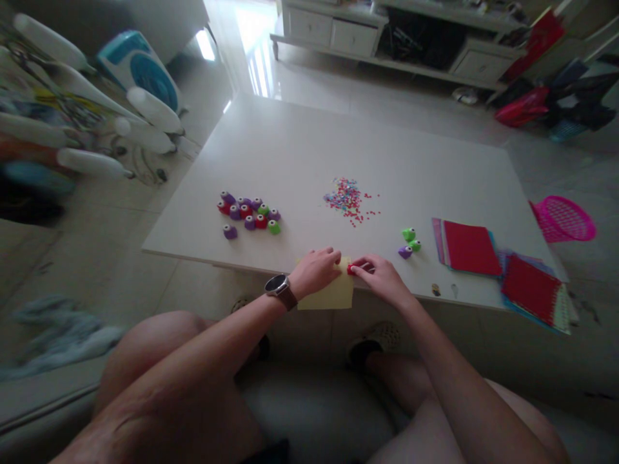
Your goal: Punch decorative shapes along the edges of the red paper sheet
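Observation:
A pale yellow sheet lies over the table's front edge and hangs partly past it. My left hand, with a watch on the wrist, rests on the sheet with its fingers bent; what it holds, if anything, is hidden. At the sheet's upper right corner, my right hand has its fingers closed on a small red punch. Several purple, red and green punches stand to the left. Two green punches and a purple one sit to the right of my right hand.
Small colored paper bits are scattered mid-table. Red-topped paper stacks lie at the right, beside a pink basket beyond the edge. Two tiny objects are near the front edge. A white cabinet stands behind.

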Motion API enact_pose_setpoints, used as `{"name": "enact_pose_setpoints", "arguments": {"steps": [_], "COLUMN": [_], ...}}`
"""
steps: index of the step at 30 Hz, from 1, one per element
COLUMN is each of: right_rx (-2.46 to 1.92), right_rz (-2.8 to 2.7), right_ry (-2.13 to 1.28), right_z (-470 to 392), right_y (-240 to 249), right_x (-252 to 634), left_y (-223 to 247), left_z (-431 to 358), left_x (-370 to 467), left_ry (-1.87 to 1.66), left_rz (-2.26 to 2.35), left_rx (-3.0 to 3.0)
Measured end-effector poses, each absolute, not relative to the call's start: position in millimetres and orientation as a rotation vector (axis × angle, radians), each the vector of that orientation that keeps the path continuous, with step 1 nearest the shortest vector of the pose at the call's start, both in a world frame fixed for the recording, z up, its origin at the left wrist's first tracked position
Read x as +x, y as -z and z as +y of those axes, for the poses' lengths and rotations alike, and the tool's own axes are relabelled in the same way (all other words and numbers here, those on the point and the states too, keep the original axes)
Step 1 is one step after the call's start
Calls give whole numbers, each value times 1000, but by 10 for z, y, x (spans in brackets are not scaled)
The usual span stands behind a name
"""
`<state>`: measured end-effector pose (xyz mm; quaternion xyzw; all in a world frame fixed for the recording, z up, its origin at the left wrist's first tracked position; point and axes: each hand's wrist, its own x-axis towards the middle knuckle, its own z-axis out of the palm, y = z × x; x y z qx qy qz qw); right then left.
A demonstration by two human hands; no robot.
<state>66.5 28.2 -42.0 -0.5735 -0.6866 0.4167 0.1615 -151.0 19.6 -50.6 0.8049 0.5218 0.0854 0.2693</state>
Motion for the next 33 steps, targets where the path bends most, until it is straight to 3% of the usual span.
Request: {"name": "enact_pose_setpoints", "arguments": {"steps": [20, 33], "right_rx": [-1678, -1938], "right_rz": [-1892, -1792], "right_ry": [-1270, -1266], "right_z": [307, 454], "right_y": [389, 497], "right_x": [610, 515], "left_y": [545, 580], "left_z": [175, 168], "left_x": [-1510, -1650], "left_ry": [-227, -217], "left_rz": [1354, 1110], "left_rx": [2201, 2342]}}
